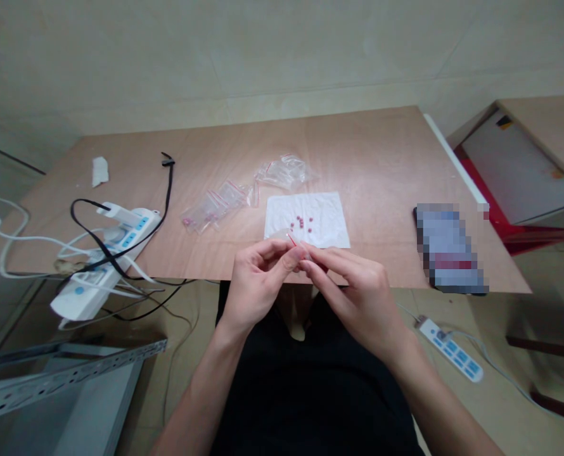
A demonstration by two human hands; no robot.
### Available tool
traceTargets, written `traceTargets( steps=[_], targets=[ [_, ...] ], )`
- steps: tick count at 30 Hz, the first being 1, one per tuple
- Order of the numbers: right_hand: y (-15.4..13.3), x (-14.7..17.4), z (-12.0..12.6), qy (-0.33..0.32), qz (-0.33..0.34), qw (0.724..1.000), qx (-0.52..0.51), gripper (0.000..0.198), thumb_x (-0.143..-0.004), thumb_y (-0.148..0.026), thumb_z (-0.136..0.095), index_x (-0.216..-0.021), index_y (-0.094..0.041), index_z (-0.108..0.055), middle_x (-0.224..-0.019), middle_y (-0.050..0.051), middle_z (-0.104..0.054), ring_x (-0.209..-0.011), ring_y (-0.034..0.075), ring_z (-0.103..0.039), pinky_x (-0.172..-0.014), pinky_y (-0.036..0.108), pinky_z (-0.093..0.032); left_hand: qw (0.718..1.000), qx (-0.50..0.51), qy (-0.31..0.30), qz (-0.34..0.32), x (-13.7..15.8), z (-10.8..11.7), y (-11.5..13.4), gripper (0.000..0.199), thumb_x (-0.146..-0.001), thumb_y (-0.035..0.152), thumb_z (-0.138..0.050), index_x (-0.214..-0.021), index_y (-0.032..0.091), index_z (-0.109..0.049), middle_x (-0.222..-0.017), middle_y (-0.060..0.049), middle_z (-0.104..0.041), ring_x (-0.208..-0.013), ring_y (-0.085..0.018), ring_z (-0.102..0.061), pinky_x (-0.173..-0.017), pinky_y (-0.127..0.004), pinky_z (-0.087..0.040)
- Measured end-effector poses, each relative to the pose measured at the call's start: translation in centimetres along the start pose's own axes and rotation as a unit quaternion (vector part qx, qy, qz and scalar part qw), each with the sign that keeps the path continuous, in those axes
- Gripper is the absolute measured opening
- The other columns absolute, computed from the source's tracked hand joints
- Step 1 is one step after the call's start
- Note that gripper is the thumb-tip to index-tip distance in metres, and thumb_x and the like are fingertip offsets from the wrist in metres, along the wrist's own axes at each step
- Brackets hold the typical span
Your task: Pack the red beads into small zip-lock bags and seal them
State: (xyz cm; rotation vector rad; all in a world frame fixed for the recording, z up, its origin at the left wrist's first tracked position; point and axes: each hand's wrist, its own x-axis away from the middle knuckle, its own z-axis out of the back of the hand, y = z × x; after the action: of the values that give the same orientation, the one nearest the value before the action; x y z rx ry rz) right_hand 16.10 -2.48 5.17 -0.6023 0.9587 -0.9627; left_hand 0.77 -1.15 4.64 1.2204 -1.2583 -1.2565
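Note:
Both my hands meet at the table's front edge around a small clear zip bag (289, 237) with a red seal line. My left hand (258, 278) pinches the bag between thumb and fingers. The fingertips of my right hand (351, 278) close on the bag's other side; part of the bag is hidden by the fingers. Just beyond lies a white sheet (327, 212) with several small dark red beads (301, 222) on it. Left of the sheet are several clear zip bags (222, 202), some with reddish bits inside. More clear bags (286, 171) lie in a heap behind it.
A white power strip (104, 266) with tangled cables overhangs the table's left front edge. Near the right end lies a phone (448, 247). A crumpled white paper (100, 171) is at the far left. Another power strip (450, 350) rests on the floor, right.

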Motion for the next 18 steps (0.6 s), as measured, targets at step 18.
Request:
traceTargets(
  steps=[18],
  targets=[
    [1.1, -0.4, 0.6, -0.121, 0.056, 0.99, 0.051, 0.024, -0.097, -0.019, -0.045, -0.1, -0.017, -0.068, -0.098, 0.006, -0.076, -0.084, 0.017, -0.072, -0.073, 0.027, -0.054, 0.988, -0.151, -0.037, -0.018, 1.3, 0.4, 0.8, 0.016, -0.092, 0.032, -0.056, -0.083, 0.023, -0.067, -0.08, -0.001, -0.069, -0.076, -0.015, -0.067, -0.07, -0.025, -0.056]
  ],
)
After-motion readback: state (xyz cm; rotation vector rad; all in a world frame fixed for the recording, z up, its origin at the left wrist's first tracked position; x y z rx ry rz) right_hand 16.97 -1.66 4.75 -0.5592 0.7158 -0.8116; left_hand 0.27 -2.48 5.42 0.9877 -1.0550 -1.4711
